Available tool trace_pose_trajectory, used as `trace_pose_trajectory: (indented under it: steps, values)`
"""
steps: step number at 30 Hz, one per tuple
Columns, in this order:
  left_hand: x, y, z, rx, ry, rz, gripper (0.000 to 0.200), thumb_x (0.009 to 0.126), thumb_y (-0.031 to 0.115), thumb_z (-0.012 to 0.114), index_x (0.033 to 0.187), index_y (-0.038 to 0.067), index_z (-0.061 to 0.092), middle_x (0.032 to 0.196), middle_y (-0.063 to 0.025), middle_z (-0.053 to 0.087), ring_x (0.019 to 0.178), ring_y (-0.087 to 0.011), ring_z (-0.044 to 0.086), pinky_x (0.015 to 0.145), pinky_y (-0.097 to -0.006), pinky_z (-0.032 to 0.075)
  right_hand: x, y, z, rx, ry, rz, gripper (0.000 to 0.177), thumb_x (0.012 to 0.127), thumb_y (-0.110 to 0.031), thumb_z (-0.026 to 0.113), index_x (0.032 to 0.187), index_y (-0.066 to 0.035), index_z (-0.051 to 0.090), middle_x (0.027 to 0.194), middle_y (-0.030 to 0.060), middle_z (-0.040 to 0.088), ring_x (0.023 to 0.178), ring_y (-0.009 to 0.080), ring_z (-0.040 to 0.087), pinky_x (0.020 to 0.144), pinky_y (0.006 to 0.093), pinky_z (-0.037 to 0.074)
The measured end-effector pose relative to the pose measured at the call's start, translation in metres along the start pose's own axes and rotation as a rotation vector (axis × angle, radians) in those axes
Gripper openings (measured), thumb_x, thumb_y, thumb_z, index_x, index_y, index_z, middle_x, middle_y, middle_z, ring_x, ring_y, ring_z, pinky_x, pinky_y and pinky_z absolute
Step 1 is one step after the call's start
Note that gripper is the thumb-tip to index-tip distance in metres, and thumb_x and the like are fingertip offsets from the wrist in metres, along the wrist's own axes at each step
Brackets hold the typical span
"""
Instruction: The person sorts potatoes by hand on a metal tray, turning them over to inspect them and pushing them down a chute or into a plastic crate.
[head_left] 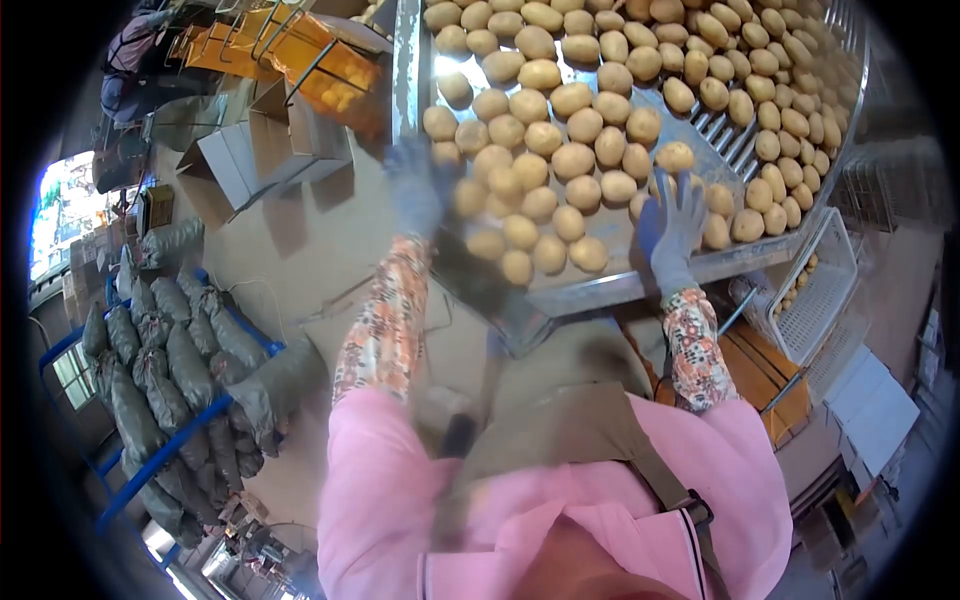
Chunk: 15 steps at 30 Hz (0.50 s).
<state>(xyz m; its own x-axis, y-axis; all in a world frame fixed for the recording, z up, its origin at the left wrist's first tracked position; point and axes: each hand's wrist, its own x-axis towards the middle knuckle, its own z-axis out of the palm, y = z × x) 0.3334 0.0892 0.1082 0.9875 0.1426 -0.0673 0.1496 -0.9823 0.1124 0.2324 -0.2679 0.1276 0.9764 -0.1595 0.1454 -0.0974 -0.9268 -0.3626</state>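
Observation:
Many potatoes (572,160) lie loose on a metal sorting table (600,292) in front of me. My right hand (675,222), in a grey-blue glove, reaches over the table's near edge with its fingers stretched out and apart. Its fingertips are right at a potato (675,157). My left hand (415,188), also gloved, is over the table's left edge, close beside the leftmost potatoes. Motion smears its fingers, and I cannot tell whether it holds anything. Below it, a dark chute (500,290) slopes at the table's near-left corner.
At upper left stand an open cardboard box (290,135) and orange mesh bags (325,75) on wire frames, with a person (130,60) beyond. Filled grey-green sacks (185,370) are stacked in a blue-framed rack on the left. A white plastic crate (825,285) is at right, beside an orange bag (765,375).

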Motion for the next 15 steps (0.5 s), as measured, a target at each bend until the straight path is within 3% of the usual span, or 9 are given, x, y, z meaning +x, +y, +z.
trace_pose_trajectory:
  steps: [1,3,5,7,8,11,12,13,15]
  values:
    - [0.003,0.0,0.004,0.432,-0.099,0.254,0.072,0.091,0.047,0.049,0.148,0.011,0.026,0.151,-0.02,0.028,0.14,-0.0408,0.023,0.114,-0.0554,0.015,-0.013,0.023,0.034,-0.098,-0.007,0.001,0.046,0.093,-0.024,0.05,0.138,-0.018,0.046,0.145,0.0224,0.034,0.139,0.0474,0.017,0.112,0.0607,0.009]
    - [0.007,0.0,-0.009,0.264,-0.092,0.423,0.067,0.09,0.047,0.049,0.147,0.016,0.03,0.151,-0.017,0.029,0.139,-0.0412,0.023,0.113,-0.0565,0.015,-0.031,-0.024,0.004,-0.365,-0.42,-0.13,0.057,0.09,-0.032,0.057,0.141,-0.011,0.042,0.144,0.0222,0.038,0.14,0.0488,0.012,0.112,0.0601,0.008]
    - [0.021,-0.016,-0.018,0.188,-0.089,0.773,0.056,0.09,0.046,0.05,0.14,0.022,0.045,0.152,-0.0158,0.028,0.14,-0.0413,0.021,0.114,-0.056,0.014,-0.058,-0.033,0.016,0.003,-0.517,-0.395,0.057,0.09,-0.035,0.056,0.139,-0.009,0.042,0.145,0.021,0.037,0.139,0.0417,0.025,0.115,0.0509,0.015]
    - [0.036,-0.025,-0.03,-0.031,-0.097,0.922,0.047,0.088,0.042,0.055,0.128,0.016,0.057,0.144,-0.0178,0.038,0.137,-0.0394,0.029,0.113,-0.0535,0.019,0.006,-0.059,-0.027,0.528,-0.758,-0.262,0.045,0.095,-0.027,0.052,0.133,-0.004,0.047,0.134,0.0193,0.047,0.127,0.0321,0.045,0.108,0.0406,0.035]
    - [0.041,-0.025,-0.027,-0.037,-0.091,0.929,0.047,0.088,0.042,0.055,0.128,0.016,0.057,0.144,-0.0178,0.038,0.137,-0.0394,0.029,0.113,-0.0535,0.019,0.028,-0.055,-0.014,0.521,-0.751,-0.258,0.045,0.095,-0.027,0.052,0.133,-0.004,0.047,0.134,0.0193,0.047,0.127,0.0321,0.045,0.108,0.0406,0.035]
    - [0.043,-0.028,-0.008,-0.221,0.016,0.817,0.033,0.084,0.033,0.063,0.108,0.011,0.062,0.121,-0.0157,0.054,0.125,-0.0376,0.043,0.109,-0.0513,0.029,0.09,-0.007,0.036,0.471,-0.047,0.146,0.029,0.093,-0.019,0.05,0.113,-0.001,0.06,0.107,0.0194,0.062,0.101,0.0346,0.057,0.091,0.0422,0.045]
    - [0.042,-0.028,-0.01,-0.237,0.003,0.823,0.035,0.083,0.033,0.063,0.109,0.01,0.062,0.122,-0.016,0.054,0.125,-0.0372,0.043,0.11,-0.0513,0.029,0.101,-0.037,0.03,0.391,-0.02,0.117,0.03,0.099,-0.025,0.044,0.108,-0.001,0.06,0.11,0.0119,0.059,0.101,0.0245,0.057,0.079,0.0372,0.047]
    - [0.042,-0.028,-0.013,-0.252,-0.003,0.821,0.036,0.083,0.034,0.062,0.109,0.009,0.062,0.122,-0.0163,0.054,0.125,-0.0367,0.043,0.11,-0.0513,0.029,0.096,-0.055,-0.005,0.295,-0.335,-0.029,0.033,0.092,-0.02,0.054,0.121,-0.004,0.058,0.122,0.0209,0.056,0.113,0.0358,0.052,0.1,0.0428,0.04]
    - [0.043,-0.026,-0.015,-0.318,-0.009,0.82,0.037,0.083,0.033,0.062,0.11,0.007,0.061,0.123,-0.0163,0.054,0.126,-0.0361,0.043,0.11,-0.0507,0.029,0.029,-0.087,0.037,-0.499,-0.149,-0.406,0.037,0.095,-0.03,0.05,0.12,-0.004,0.059,0.126,0.017,0.055,0.122,0.0409,0.043,0.109,0.0473,0.03]
